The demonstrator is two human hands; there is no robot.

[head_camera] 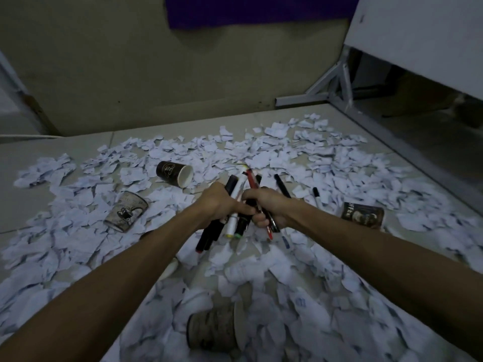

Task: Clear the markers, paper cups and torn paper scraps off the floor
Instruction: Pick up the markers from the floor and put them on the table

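- Both hands meet over the littered floor; left hand clenched round a fistful of markers, black & white barrels; right hand gripping a second bunch, incl. a red pen; the two bundles touch, apparently being merged.
- Step in hand, judging by the layout: marker pickup, well along but not done; one black marker lies loose on the scraps just right of the hands; another pen-like item sits below them, too blurred to name.
- Paper cups not yet touched: dark cup on its side behind the hands; pale cup to the left; dark cup to the right; brown cup near the camera.
- Torn paper scraps blanket most of the floor.
- Next move likely needs one hand freed; both are full, so the bundle should go into one fist or a container; none in view.
- Room: wall close behind; white metal frame & panel hem in the right; left side more open.
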